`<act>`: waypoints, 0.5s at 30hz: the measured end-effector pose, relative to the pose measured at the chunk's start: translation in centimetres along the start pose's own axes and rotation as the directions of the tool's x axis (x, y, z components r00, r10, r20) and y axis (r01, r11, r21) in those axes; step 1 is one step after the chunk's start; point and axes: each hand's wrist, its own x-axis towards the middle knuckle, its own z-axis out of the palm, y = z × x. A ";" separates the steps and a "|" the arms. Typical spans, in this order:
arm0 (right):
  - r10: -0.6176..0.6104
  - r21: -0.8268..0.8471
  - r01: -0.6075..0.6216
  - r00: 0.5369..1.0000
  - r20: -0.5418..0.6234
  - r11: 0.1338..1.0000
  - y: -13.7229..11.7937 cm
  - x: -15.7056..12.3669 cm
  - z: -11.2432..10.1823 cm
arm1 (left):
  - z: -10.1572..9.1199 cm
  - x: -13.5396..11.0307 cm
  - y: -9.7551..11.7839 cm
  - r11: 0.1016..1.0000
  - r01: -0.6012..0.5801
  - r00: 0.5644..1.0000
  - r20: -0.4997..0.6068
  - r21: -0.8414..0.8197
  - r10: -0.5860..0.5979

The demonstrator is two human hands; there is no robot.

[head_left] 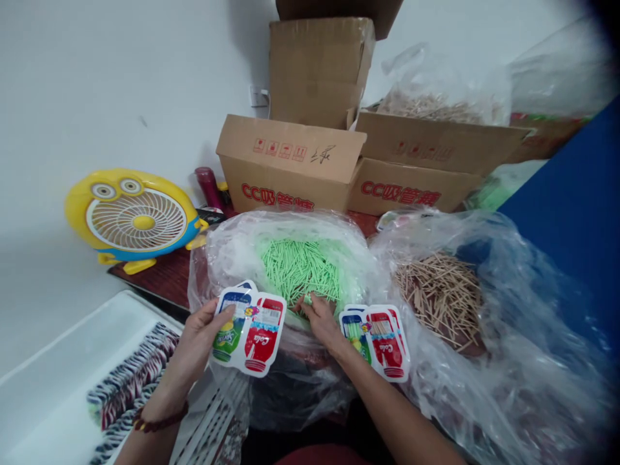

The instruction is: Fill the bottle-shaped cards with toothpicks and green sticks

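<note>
My left hand [196, 345] grips a bottle-shaped blister card [249, 328] printed with a green and a red bottle, thumb on its face. My right hand [320, 320] reaches into a clear plastic bag of green sticks [298, 268], fingers pinched on a few green sticks at the pile's near edge. A second, filled blister card [375, 339] lies just right of my right wrist, leaning on the bag of brown wooden sticks [438, 297].
A yellow cartoon desk fan [133, 218] stands at the left. Cardboard boxes [290, 165] with red print line the back, one holding another bag of wooden sticks [429, 106]. A white tray [72, 374] with stacked striped cards [128, 374] lies at lower left. A blue panel [576, 213] is at right.
</note>
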 end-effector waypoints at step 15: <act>0.230 0.472 -0.195 0.973 -0.017 0.860 -1.4 2.6 -2.2 | 1.9 -1.4 -3.8 0.990 0.080 0.969 0.223 0.118 -0.105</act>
